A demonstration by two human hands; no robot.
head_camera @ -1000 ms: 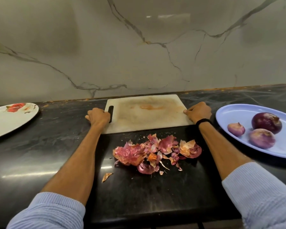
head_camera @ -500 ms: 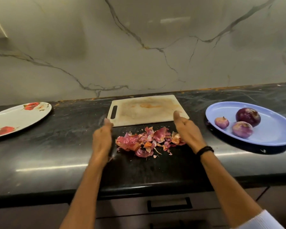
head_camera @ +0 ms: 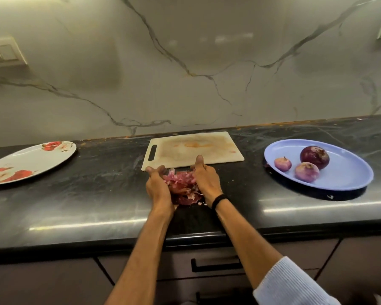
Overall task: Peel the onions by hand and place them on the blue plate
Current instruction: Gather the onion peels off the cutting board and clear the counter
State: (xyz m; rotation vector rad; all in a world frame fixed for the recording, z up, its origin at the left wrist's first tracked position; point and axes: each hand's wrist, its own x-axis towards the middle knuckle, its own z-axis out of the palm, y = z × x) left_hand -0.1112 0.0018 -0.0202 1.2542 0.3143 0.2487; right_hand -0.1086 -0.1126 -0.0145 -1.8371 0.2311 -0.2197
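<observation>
Fingers (head_camera: 156, 170) of L hand (head_camera: 157, 188): curled over the far-left end of the onion skins (head_camera: 182, 187), gripping them.
Fingers of R hand (head_camera: 206, 182): hidden behind the back of the hand; curled or flat, cannot tell. Thumb (head_camera: 199, 160) is straight, tip over the near edge of the cutting board (head_camera: 194, 148).
Onion skins: one pink-red heap on the black counter (head_camera: 86, 190), squeezed btwn both palms, just in front of the board, well apart from either plate.
Onions: 3, peeled, on the blue plate (head_camera: 348, 175) at the R end of the counter. The lg dark onion (head_camera: 315, 157) is at the back, w/ the small onion (head_camera: 283, 164) and the mid onion (head_camera: 306, 172) in front. All are well apart from the hands.
Step (judged): peeling looks done; the hands are gathering waste into one heap for lift-off.
Technique: run the palm edges flat along the counter so thin flakes can't slip under. Close the heels of the hands too, since loose bits (head_camera: 204, 203) lie by the R wrist. Squeeze lightly, as dry skins likely spring and crumble. Scoop w/ fingertips beneath rather than pinching from the top.
Destination: no bin in view. The flowered plate (head_camera: 31, 161) at far L is a possible spot; a guess only.
Risk: shed flakes. Carry the heap low and away from the blue plate, so waste stays off the peeled onions.
</observation>
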